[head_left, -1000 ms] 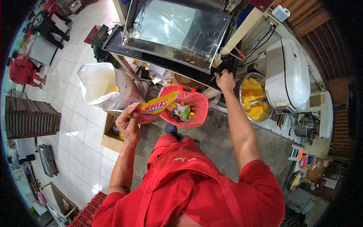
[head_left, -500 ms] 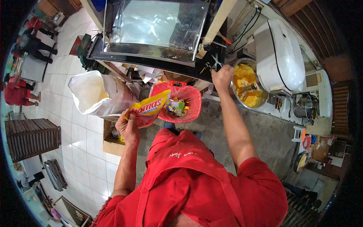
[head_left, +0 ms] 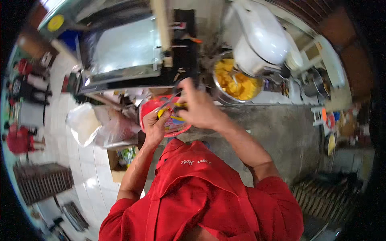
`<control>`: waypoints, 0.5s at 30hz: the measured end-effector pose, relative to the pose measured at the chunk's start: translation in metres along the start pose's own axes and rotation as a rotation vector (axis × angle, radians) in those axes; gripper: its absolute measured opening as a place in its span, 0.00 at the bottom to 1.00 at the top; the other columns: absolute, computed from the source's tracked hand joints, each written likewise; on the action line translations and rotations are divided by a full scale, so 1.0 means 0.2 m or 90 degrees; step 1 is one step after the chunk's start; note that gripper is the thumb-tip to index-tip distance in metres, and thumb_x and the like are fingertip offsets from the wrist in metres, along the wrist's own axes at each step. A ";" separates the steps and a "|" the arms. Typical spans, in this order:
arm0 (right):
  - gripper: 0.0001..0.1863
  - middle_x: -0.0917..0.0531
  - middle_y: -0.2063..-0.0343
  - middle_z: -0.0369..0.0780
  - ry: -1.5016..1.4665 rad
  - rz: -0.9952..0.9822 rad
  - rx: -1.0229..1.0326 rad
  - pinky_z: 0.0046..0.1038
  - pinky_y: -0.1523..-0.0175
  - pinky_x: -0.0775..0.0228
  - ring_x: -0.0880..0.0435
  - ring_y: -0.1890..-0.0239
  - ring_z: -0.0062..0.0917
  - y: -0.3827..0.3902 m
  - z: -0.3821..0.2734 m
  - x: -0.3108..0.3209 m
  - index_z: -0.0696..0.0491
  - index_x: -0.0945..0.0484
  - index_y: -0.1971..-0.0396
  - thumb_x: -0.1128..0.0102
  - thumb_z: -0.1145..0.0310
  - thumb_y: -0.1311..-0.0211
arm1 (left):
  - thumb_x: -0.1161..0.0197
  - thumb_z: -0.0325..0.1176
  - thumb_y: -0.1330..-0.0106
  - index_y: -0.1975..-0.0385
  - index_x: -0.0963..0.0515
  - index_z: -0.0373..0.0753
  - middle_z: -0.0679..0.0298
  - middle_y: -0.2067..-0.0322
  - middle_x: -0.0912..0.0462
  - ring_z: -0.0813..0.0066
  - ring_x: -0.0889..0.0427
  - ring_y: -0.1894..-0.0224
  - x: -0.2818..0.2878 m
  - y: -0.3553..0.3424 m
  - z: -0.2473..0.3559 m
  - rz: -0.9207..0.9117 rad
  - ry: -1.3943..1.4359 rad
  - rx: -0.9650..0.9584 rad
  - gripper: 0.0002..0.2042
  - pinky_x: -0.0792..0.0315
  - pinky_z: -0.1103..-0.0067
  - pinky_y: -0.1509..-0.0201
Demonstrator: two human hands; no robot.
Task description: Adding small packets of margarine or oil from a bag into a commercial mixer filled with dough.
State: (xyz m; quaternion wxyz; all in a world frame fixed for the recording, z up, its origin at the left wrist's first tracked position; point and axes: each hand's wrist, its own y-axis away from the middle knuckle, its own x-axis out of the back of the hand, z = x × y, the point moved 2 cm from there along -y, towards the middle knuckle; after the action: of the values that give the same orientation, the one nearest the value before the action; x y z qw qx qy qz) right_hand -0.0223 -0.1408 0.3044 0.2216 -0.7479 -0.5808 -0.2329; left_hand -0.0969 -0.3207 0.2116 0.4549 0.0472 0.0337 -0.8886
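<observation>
Scissors (head_left: 167, 104) by the yellow packet (head_left: 163, 114), over the bin (head_left: 146, 107).
Head view: left hand (head_left: 154, 126) pinches the packet; right hand (head_left: 198, 105), blurred, grips the scissors — blade contact unclear. Likely best: keep the edge taut, left thumb clear of the blades. Sack (head_left: 116, 122) left, bowl (head_left: 219, 94) right — the right hand partly blocks the view.

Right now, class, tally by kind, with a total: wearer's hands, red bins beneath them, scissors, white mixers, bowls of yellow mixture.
Hands (left hand, right hand): 2
Red bin: 1
Scissors: 1
White mixer: 1
Bowl: 1
Total: 6
</observation>
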 end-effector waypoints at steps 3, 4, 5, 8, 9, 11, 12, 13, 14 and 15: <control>0.31 0.16 0.67 0.51 0.014 0.067 -0.011 0.44 0.59 0.25 0.15 0.62 0.48 0.15 0.00 0.12 0.57 0.39 0.48 0.34 0.77 0.52 | 0.36 0.24 0.33 0.61 0.16 0.33 0.75 0.69 0.21 0.87 0.26 0.67 -0.16 0.00 0.01 -0.044 -0.064 -0.024 0.05 0.31 0.85 0.61; 0.31 0.16 0.67 0.51 0.011 0.117 0.028 0.44 0.59 0.24 0.15 0.63 0.48 0.22 0.01 0.17 0.57 0.39 0.48 0.35 0.77 0.52 | 0.36 0.23 0.34 0.63 0.16 0.32 0.74 0.70 0.21 0.87 0.26 0.67 -0.21 0.00 0.01 -0.052 -0.043 -0.028 0.04 0.31 0.84 0.61; 0.30 0.16 0.67 0.51 0.016 0.153 0.044 0.44 0.59 0.24 0.15 0.63 0.48 0.30 0.00 0.22 0.57 0.39 0.48 0.35 0.78 0.52 | 0.34 0.25 0.35 0.57 0.17 0.31 0.72 0.67 0.18 0.84 0.24 0.66 -0.24 0.01 0.02 -0.102 -0.080 -0.066 0.09 0.29 0.84 0.60; 0.28 0.17 0.72 0.49 -0.036 0.156 0.001 0.42 0.61 0.23 0.14 0.66 0.47 0.51 -0.01 0.33 0.57 0.40 0.50 0.36 0.79 0.51 | 0.32 0.29 0.35 0.62 0.17 0.31 0.72 0.69 0.19 0.84 0.24 0.68 -0.34 0.00 0.00 -0.263 -0.006 -0.047 0.08 0.30 0.83 0.63; 0.28 0.17 0.72 0.49 0.006 0.172 -0.006 0.43 0.62 0.23 0.14 0.66 0.48 0.57 -0.01 0.37 0.57 0.40 0.51 0.36 0.78 0.51 | 0.32 0.31 0.35 0.64 0.17 0.32 0.72 0.69 0.19 0.84 0.25 0.69 -0.40 -0.01 -0.02 -0.305 0.088 -0.028 0.08 0.30 0.83 0.64; 0.28 0.17 0.72 0.49 0.055 0.223 -0.019 0.44 0.63 0.23 0.14 0.67 0.48 0.70 -0.02 0.44 0.56 0.40 0.51 0.35 0.77 0.50 | 0.32 0.32 0.34 0.65 0.17 0.32 0.72 0.70 0.19 0.84 0.26 0.70 -0.53 0.01 -0.06 -0.356 0.145 0.033 0.09 0.31 0.82 0.65; 0.28 0.17 0.72 0.49 0.065 0.250 -0.040 0.44 0.63 0.23 0.14 0.67 0.48 0.76 -0.03 0.47 0.56 0.40 0.51 0.35 0.77 0.50 | 0.33 0.32 0.34 0.65 0.17 0.32 0.71 0.70 0.19 0.83 0.26 0.70 -0.59 0.01 -0.08 -0.368 0.140 0.046 0.08 0.31 0.81 0.66; 0.28 0.17 0.72 0.49 0.088 0.267 -0.062 0.45 0.64 0.23 0.15 0.67 0.49 0.82 -0.03 0.49 0.56 0.40 0.51 0.35 0.77 0.50 | 0.33 0.32 0.33 0.65 0.16 0.32 0.71 0.70 0.19 0.83 0.26 0.70 -0.66 -0.01 -0.08 -0.393 0.156 0.054 0.08 0.31 0.81 0.66; 0.27 0.17 0.72 0.49 0.122 0.298 -0.068 0.46 0.64 0.24 0.15 0.67 0.49 0.88 -0.03 0.51 0.56 0.40 0.51 0.35 0.77 0.50 | 0.33 0.30 0.33 0.66 0.17 0.32 0.70 0.70 0.19 0.82 0.25 0.69 -0.75 0.02 -0.09 -0.361 0.142 0.032 0.07 0.31 0.81 0.65; 0.27 0.17 0.72 0.49 0.120 0.309 -0.105 0.46 0.64 0.24 0.15 0.67 0.49 0.94 -0.03 0.53 0.56 0.40 0.51 0.35 0.77 0.50 | 0.33 0.30 0.33 0.66 0.17 0.31 0.70 0.70 0.19 0.83 0.25 0.68 -0.80 0.03 -0.08 -0.381 0.132 0.015 0.07 0.30 0.81 0.64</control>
State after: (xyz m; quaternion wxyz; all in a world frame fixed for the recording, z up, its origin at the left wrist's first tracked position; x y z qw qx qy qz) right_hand 0.1833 -0.1064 0.3608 0.2627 -0.8555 -0.3407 -0.2883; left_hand 0.0012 -0.1931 0.2141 0.1672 0.1309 0.0816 -0.9738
